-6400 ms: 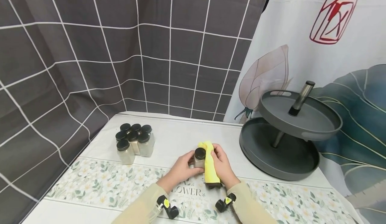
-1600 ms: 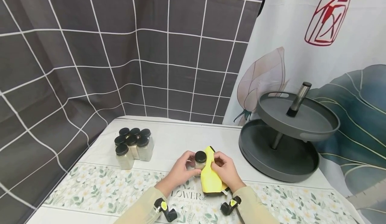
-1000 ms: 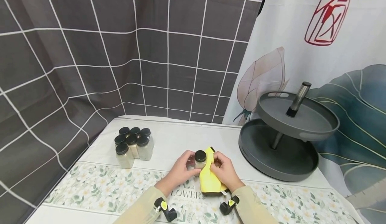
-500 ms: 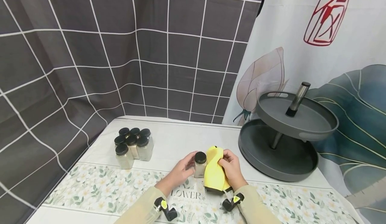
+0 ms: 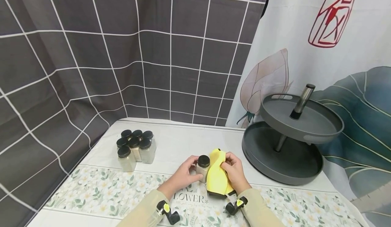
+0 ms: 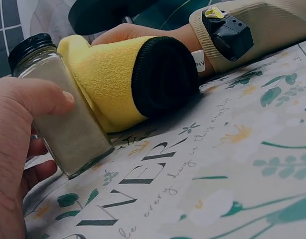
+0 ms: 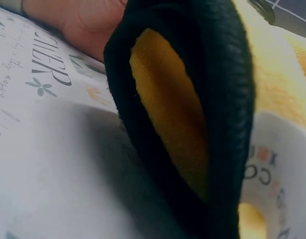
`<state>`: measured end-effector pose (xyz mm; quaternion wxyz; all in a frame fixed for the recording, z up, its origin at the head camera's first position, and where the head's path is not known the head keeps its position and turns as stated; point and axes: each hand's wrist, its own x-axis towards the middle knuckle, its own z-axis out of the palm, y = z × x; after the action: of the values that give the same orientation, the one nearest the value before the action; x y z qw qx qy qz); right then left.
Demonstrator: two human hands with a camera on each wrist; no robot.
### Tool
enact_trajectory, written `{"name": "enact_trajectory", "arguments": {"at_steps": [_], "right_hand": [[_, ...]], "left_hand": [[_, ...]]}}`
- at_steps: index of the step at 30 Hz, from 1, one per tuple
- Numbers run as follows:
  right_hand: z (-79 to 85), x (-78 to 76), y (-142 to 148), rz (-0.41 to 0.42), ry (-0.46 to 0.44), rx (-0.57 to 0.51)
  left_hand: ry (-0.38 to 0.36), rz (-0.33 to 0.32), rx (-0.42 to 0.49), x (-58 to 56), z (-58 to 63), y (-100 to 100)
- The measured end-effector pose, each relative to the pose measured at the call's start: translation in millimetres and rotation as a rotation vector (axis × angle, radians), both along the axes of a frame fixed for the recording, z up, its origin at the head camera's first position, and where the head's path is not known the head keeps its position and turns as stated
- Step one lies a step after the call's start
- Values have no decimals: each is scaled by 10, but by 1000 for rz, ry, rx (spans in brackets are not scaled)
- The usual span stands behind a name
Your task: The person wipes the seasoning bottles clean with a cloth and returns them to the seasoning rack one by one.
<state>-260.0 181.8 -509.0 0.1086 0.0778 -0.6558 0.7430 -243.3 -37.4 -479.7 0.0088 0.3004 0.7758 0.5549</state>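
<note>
The fingers of the left hand (image 5: 180, 177) are clamped on a glass jar (image 5: 203, 173), the thumb laid across its side below the black lid. Right of those fingers, a yellow cloth (image 5: 217, 177) with dark edging stands between the jar and the right hand (image 5: 236, 172), whose thumb and fingers pinch it; whether cloth touches glass, I cannot tell. Well left of the left fingers sits a tight cluster of black-lidded jars (image 5: 147, 154). Right of the right fingers and a little beyond them rises a dark two-tier tray (image 5: 320, 120). Beneath both hands runs a flower-printed table cover (image 5: 97, 188). The hands face each other across jar and cloth, forearms slanting in from the near side, sleeves down to the wrists.
</note>
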Motion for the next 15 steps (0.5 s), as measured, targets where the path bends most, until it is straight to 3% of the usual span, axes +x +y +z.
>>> {"name": "enact_trajectory", "arguments": {"at_steps": [8, 15], "right_hand": [[-12, 21, -15, 5, 5, 99], [187, 129, -98, 79, 51, 256]], "left_hand": [[-70, 102, 36, -5, -8, 19], [-92, 59, 57, -33, -16, 4]]}}
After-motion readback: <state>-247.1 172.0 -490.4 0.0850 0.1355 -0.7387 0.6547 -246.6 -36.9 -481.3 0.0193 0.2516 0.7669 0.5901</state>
